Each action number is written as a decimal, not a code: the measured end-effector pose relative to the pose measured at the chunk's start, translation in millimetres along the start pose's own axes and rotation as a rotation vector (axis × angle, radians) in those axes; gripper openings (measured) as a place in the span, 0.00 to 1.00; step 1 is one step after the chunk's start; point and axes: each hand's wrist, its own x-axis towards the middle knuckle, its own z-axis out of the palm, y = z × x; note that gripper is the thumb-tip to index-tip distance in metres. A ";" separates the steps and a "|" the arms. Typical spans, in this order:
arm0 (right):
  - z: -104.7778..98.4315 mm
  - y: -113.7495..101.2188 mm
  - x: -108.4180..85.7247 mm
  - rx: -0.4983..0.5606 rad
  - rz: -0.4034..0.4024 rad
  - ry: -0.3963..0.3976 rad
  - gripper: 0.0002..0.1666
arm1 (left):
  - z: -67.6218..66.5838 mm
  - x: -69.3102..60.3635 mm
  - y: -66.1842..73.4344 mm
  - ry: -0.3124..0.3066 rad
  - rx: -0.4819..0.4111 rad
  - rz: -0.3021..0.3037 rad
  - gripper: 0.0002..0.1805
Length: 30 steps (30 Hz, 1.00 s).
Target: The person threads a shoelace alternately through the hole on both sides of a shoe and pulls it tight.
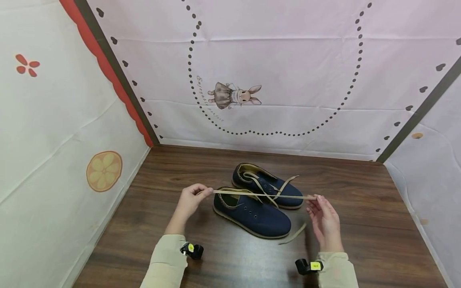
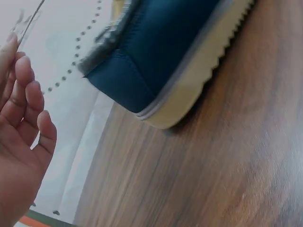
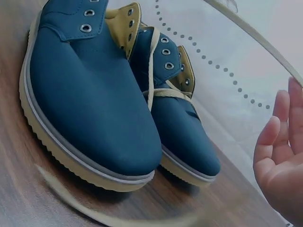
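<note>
Grip: left hand [image 1: 190, 202], right hand [image 1: 325, 222] pinch my lace [image 1: 248, 194]
Far shoe [image 3: 182, 132]: partly laced
Near shoe [image 1: 268, 222]: lacing left, I judge

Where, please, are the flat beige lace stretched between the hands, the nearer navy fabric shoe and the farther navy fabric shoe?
Flat beige lace [image 1: 264, 195]: head view, middle of its stretched span.
Nearer navy fabric shoe [image 1: 262, 222]: head view, upper.
Farther navy fabric shoe [image 3: 179, 119]: right wrist view, toe.
</note>
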 end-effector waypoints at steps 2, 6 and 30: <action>0.3 -1.3 0.6 0.002 0.011 0.019 0.16 | -2.4 3.8 -7.5 0.067 -0.083 -0.044 0.09; 0.6 -3.0 1.8 0.042 0.036 0.048 0.14 | -6.6 11.4 -24.4 0.199 -0.419 -0.114 0.11; 60.6 47.2 -10.4 -0.551 0.049 -0.193 0.10 | 48.1 -9.3 -3.4 -0.056 -0.431 -0.074 0.09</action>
